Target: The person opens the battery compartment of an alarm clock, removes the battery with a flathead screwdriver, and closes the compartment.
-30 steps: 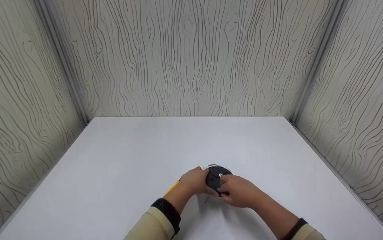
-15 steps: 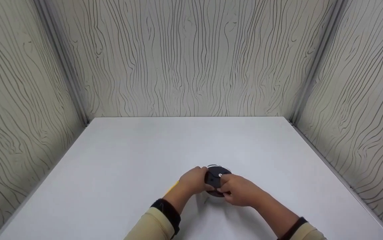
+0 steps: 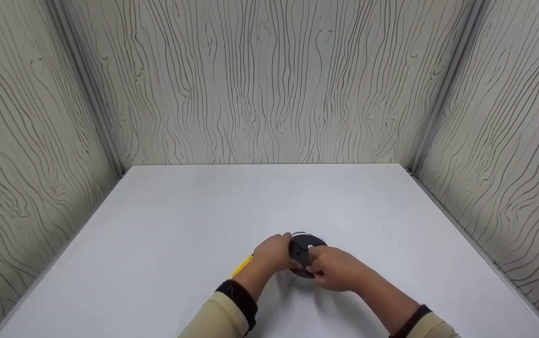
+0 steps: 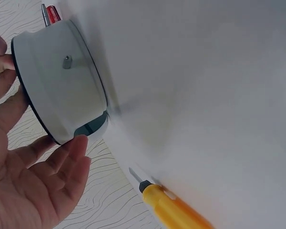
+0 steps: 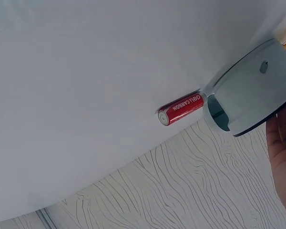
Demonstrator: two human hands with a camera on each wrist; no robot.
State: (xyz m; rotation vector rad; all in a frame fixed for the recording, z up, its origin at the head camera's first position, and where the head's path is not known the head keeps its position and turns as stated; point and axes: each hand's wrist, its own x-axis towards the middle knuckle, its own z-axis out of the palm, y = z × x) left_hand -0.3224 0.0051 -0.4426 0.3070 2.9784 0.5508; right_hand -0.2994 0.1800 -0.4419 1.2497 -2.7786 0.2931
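A round white drum-shaped device (image 4: 57, 86) with a black back plate (image 3: 301, 253) lies on the white table, black side up. It resembles an alarm clock lying face down. A short metal peg (image 4: 67, 62) sticks out of its side. My left hand (image 3: 273, 253) holds the left part of its rim, thumb at the near edge and fingertips on the side wall. Over the black back, my right hand (image 3: 339, 268) has curled fingers, with index finger and thumb pinching at the plate beside a small white round spot. What lies between those fingertips is hidden.
A red battery (image 5: 181, 109) lettered "deli CARBON" lies beside the device on the right. On the left, a yellow-handled screwdriver (image 4: 169, 205) rests on the table, partly behind my left wrist in the head view. Wood-patterned panels (image 3: 264, 80) enclose the table (image 3: 194, 202).
My left thumb has drawn back slightly to the left, so more of the device's near rim shows. My right hand stays at the black plate with only small movement.
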